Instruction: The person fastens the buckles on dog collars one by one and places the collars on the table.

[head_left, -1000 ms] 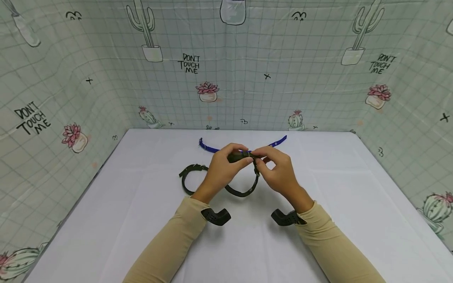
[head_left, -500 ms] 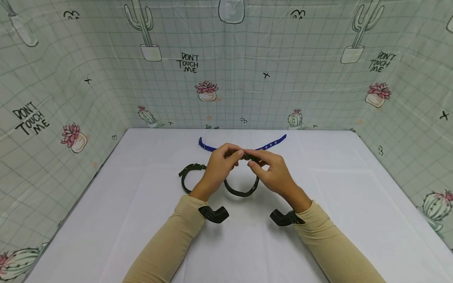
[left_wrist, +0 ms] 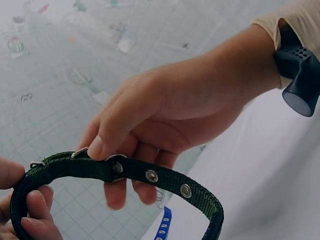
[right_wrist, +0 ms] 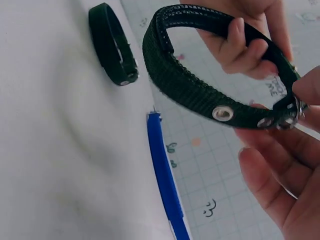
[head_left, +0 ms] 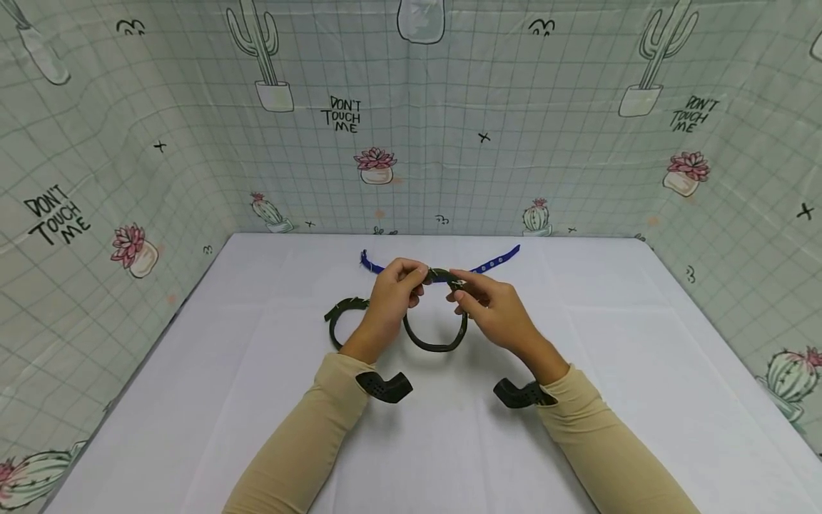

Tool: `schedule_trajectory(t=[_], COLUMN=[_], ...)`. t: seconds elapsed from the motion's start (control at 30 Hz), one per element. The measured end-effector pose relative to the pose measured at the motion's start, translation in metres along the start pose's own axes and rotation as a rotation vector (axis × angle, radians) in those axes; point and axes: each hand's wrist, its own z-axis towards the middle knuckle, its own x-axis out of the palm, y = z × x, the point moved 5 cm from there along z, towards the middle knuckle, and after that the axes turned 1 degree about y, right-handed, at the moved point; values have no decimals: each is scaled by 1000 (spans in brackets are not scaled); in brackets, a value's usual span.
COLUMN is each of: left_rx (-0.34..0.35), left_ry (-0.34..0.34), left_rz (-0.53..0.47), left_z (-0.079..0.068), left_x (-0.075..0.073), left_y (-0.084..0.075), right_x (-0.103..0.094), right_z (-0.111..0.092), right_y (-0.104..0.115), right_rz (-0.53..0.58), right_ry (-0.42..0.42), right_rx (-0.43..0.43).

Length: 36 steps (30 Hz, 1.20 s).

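A dark green collar [head_left: 435, 348], fastened into a loop, is held up above the table between both hands. My left hand [head_left: 387, 303] pinches the collar's upper left part. On the other side my right hand [head_left: 502, 310] grips it near the metal buckle, the thumb [left_wrist: 96, 148] lying along the strap in the left wrist view. Round metal eyelets [right_wrist: 223, 113] show on the band in the right wrist view. Behind the left forearm rests a second dark green collar [head_left: 347, 305], partly hidden and also looped.
A blue collar [head_left: 494, 263] with eyelets lies unfastened near the back of the white table [head_left: 597, 343], its middle covered by the hands and the held collar. Patterned cloth [head_left: 424, 107] rises behind the table and along both sides. Each wrist carries a black camera [head_left: 385, 387].
The hands have drawn apart slightly, the left moving left. The collar's buckle side, earlier covered by the fingers, now shows between them, and the loop looks rounder.
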Motion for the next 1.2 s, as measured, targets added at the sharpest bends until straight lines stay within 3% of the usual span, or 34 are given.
schedule_trajectory(t=[0.3,0.43,0.57,0.7,0.87,1.2], left_rx=[5,12,6,-13,-48,-151], left_ry=[-100,-96,-22,68,107,212], left_rz=[-70,-47,93,292,571,801], left_z=[2,4,7,6,5,10], left_x=[-8,-10,-13,-18,-23,-24], left_y=[3,1,2,2,1,20], right_x=[5,4,1,-2,-4,0], right_z=[0,-1,-2,-1,-3,-6], right_y=[-13,-17,-23,-30,-38,-56], right_rz=[184,207,272,278,248,125], right_ry=[255,261,186,142,109,130], right_rx=[263,307,368,404,448,488])
